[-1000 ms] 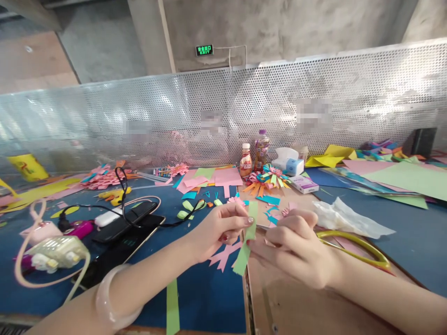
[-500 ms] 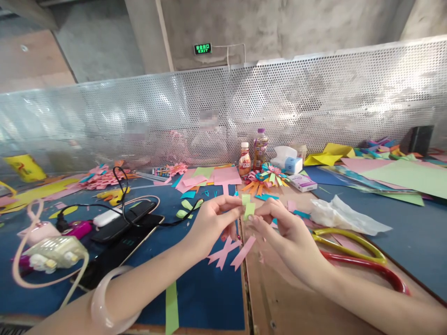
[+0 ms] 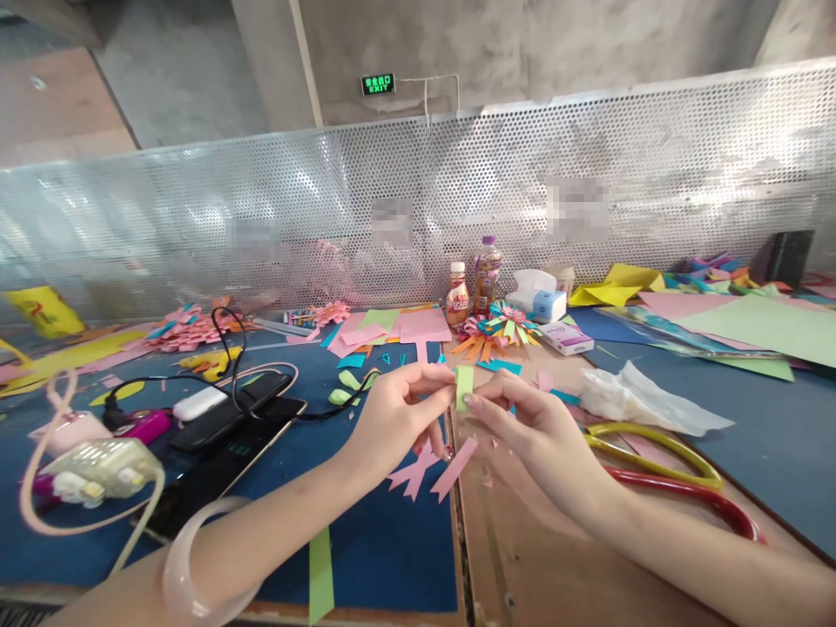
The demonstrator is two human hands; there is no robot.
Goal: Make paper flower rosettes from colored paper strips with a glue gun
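Note:
Between my two hands is a small light green paper strip (image 3: 464,383), held upright above the seam of the table. My left hand (image 3: 406,402) pinches its left edge with thumb and fingertips. From the other side my right hand (image 3: 522,409) grips it, the thumb lying on its lower part. Just under my hands, pink paper strips (image 3: 454,470) with notched ends lie on the tabletop. A longer green strip (image 3: 320,575) rests on the blue surface nearer to me. Looped green paper pieces (image 3: 346,387) lie left of my left hand.
Red-and-yellow-handled scissors (image 3: 685,496) lie beside my right forearm, near a crumpled tissue (image 3: 643,401). Phones (image 3: 222,461), cables and a power strip (image 3: 108,470) fill the left. Two bottles (image 3: 487,274), paper rosettes (image 3: 502,331) and a tissue pack (image 3: 539,300) stand behind, before a perforated metal screen (image 3: 293,209).
The green paper's two offset parts have come into line and now look like one upright piece. Both hands stay in nearly the same place, the right fingers slightly closer.

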